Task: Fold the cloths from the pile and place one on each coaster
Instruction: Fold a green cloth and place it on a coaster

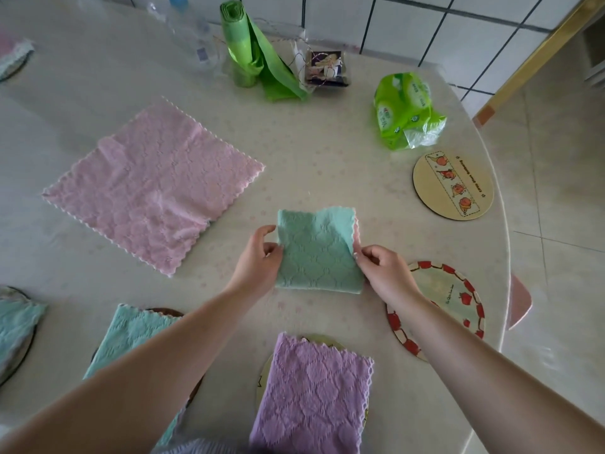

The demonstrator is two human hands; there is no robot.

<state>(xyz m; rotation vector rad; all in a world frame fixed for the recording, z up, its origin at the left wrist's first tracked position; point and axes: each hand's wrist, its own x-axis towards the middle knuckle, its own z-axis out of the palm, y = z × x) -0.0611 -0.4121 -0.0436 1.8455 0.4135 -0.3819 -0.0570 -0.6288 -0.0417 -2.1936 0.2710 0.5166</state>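
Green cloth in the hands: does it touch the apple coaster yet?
Apart. The head view shows bare table between the green cloth and the apple coaster; the right hand crosses that gap.

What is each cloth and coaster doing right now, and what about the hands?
Green cloth: folded, held by both hands.
Left hand: pinches the cloth's left edge.
Right hand: pinches its right edge.
Pink cloth: spread flat, unfolded.
Purple cloth: folded, lying on a coaster.
Apple coaster: bare, no cloth.
Peach coaster: bare, no cloth.
Second green cloth: folded, on a dark coaster.
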